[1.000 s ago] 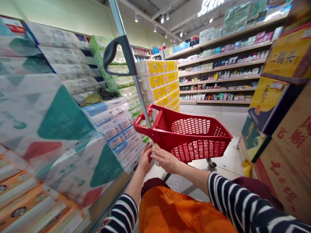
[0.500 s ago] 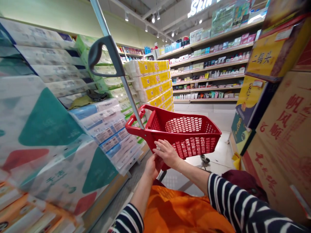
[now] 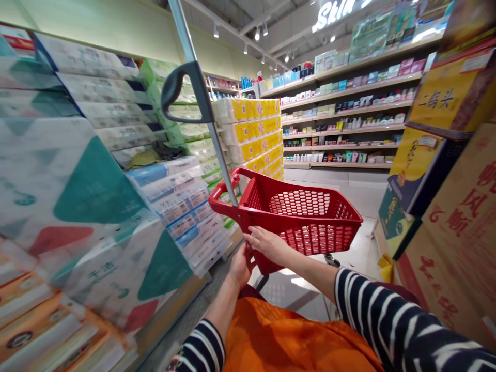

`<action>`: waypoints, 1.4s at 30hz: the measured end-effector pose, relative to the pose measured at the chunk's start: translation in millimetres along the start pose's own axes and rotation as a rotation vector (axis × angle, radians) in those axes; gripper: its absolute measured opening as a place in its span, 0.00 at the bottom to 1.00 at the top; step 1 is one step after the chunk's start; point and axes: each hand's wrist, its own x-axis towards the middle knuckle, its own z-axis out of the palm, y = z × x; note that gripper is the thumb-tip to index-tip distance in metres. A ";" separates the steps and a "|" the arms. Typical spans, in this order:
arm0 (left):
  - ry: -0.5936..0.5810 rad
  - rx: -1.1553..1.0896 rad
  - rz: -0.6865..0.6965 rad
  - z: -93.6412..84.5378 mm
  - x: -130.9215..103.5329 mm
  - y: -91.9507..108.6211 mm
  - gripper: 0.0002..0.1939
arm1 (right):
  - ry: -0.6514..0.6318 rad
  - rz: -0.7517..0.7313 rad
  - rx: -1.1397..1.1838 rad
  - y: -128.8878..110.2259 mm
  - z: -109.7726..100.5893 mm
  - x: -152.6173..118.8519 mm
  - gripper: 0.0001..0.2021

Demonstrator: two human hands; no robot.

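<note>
A red plastic shopping cart point(image 3: 306, 219) with a honeycomb-holed basket stands before me, its near side facing me. My right hand point(image 3: 267, 244) lies against the lower left part of that side, fingers stretched out. Just below and left, my left hand point(image 3: 241, 266) has curled fingers close to the cart's lower corner. The right hand partly covers them, so what they hold, if anything, is hidden. A metal pole point(image 3: 220, 155) rises from the cart's red push handle point(image 3: 221, 192) and carries a dark grey loop grip point(image 3: 203, 93). The basket's floor is out of sight.
Packs of tissue point(image 3: 186, 206) are stacked along the left, with yellow-and-white packs point(image 3: 261, 125) behind the cart. Cardboard cartons point(image 3: 453, 248) and yellow boxes point(image 3: 445, 98) rise close on the right. Shelves of cosmetics point(image 3: 341, 147) line the back. An orange garment point(image 3: 294, 336) covers my lap.
The whole scene has shifted right in view, the cart, pole and stacks together. Both hands stay at the same part of the cart, the right hand with fingers still stretched.
</note>
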 end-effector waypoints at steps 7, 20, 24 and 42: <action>0.097 0.508 0.462 -5.6 28.7 37.9 0.12 | 0.296 -0.026 -0.151 14.3 -2.6 28.2 0.21; 0.429 1.298 0.480 -65.6 56.2 32.3 0.21 | 0.192 -0.232 -0.211 3.2 58.0 32.1 0.17; 0.421 1.459 0.540 -66.6 56.9 29.8 0.24 | 0.223 -0.210 -0.217 3.8 48.4 28.3 0.19; 0.472 1.722 1.050 -33.3 33.9 29.8 0.39 | 0.306 -0.043 -0.147 -1.6 38.7 16.7 0.20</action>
